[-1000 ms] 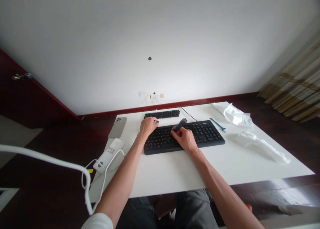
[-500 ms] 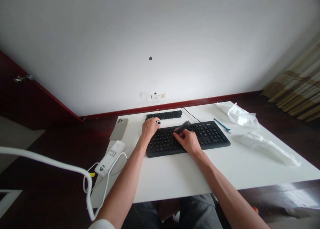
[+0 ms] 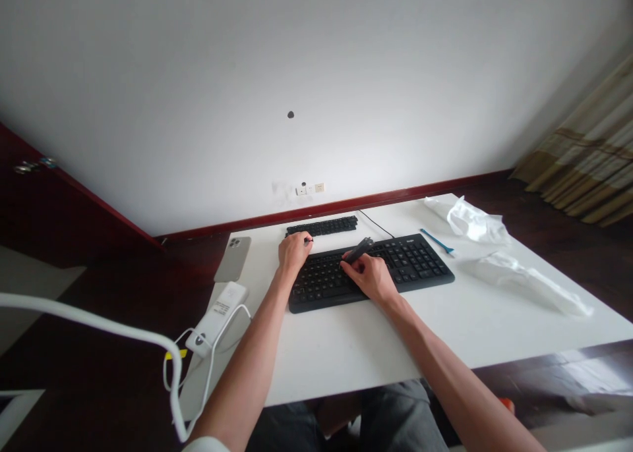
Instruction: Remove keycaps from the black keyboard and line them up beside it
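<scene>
A black keyboard (image 3: 425,267) lies on the white table, tilted a little, its cable running from the back edge. My right hand (image 3: 370,274) is closed round a dark handheld tool (image 3: 359,249) over the keyboard's middle keys. Near the keyboard's back left corner, my left hand (image 3: 295,251) pinches a small dark piece, too small to make out. Just behind that hand sits a group of black keycaps (image 3: 329,226) in rows.
A phone (image 3: 232,259) and a white power strip (image 3: 217,317) with a white cable are at the left. Rightward lie a blue brush (image 3: 438,242) and two clear plastic bags (image 3: 469,220). A thick white tube (image 3: 99,317) crosses the lower left.
The camera view has shifted slightly. The piece in my left hand has turned, and its white part no longer shows. My right hand stays in nearly the same place on the keyboard.
</scene>
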`<state>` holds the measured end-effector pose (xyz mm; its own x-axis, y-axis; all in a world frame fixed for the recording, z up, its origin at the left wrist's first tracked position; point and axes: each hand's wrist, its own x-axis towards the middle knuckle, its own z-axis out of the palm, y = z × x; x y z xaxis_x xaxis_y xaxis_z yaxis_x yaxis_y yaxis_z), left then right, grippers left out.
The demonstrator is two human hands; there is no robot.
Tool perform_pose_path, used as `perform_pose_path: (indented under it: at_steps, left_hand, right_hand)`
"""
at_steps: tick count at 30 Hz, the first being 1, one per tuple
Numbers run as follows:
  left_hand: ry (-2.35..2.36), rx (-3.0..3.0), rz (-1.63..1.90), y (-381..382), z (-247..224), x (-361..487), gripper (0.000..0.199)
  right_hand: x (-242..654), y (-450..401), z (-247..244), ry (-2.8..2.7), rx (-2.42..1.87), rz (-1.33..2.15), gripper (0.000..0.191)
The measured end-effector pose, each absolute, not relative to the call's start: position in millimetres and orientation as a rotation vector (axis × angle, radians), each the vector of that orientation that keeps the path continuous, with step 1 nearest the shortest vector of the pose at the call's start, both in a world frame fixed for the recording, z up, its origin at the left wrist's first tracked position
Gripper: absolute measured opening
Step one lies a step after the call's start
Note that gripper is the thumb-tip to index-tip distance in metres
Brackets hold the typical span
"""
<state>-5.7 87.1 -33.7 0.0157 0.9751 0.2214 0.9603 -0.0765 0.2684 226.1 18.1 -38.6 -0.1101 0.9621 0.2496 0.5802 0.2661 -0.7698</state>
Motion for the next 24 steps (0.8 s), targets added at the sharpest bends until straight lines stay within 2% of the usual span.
perform_pose_path:
  at_steps: [12,24]
  left_hand:
    - [2.144,2.132,0.54,88.3,-32.1,-5.5,0.015]
    - [2.169,2.071,0.564,91.0,-33.2,-5.6,0.024]
  right_hand:
    - [226.1,17.7,-37.6,-1.784,-1.412,0.656,0.028]
    - [225.5,17.6,-38.0,-1.784,-1.411,0.646,0.029]
